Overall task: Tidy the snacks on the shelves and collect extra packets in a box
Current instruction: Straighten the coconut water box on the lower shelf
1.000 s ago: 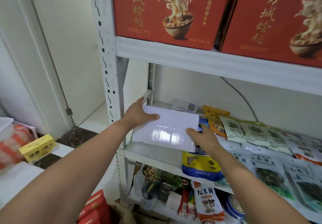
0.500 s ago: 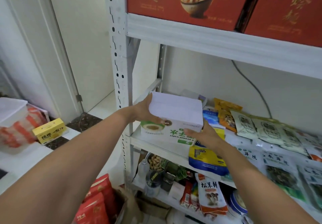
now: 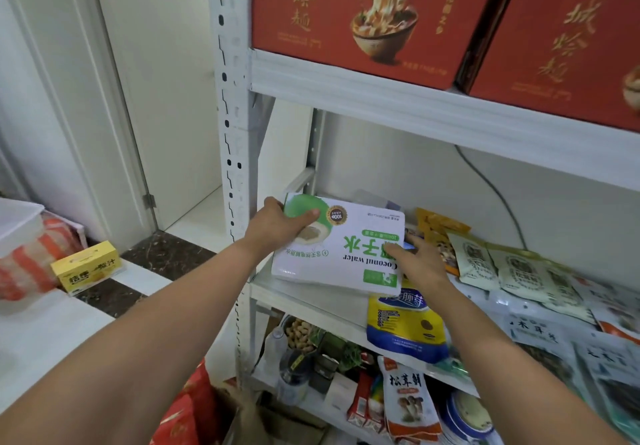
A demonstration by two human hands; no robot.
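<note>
I record left grip (image 3: 277, 227) and right grip (image 3: 420, 263) each clasping the white box (image 3: 341, 249). Its label "Coconut water" reads upside down. Red cartons (image 3: 363, 11) stand above both.

Plenty of headroom lay under the upper beam (image 3: 433, 112). Over right, packets (image 3: 519, 271) crowded the shelf (image 3: 304, 298), and the post (image 3: 232, 133) walled off the left.
</note>
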